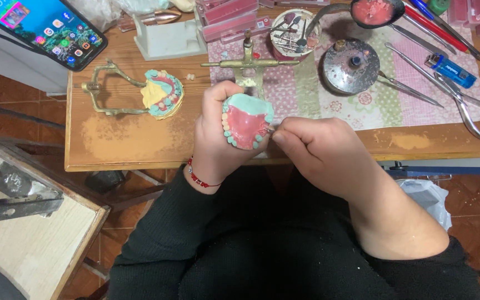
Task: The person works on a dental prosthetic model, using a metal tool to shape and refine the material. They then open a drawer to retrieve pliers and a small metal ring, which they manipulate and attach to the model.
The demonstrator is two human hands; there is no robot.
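Note:
My left hand (213, 139) grips a denture model (246, 119): a pale green cast with a pink wax plate and a row of small teeth along its rim, held over the front edge of the wooden table (123, 141). My right hand (313, 151) is closed around a thin metal tool whose tip (272, 131) touches the right side of the model. Most of the tool is hidden inside the fist. A red bracelet (198, 176) circles my left wrist.
A second cast on a brass articulator (159, 94) lies to the left. A phone (43, 25) rests at the back left. On the patterned cloth (401, 100) sit a round metal burner (351, 65), a blue lighter (450, 69), tweezers, pliers, a tin of burs (294, 30) and a pink-filled spoon (374, 11).

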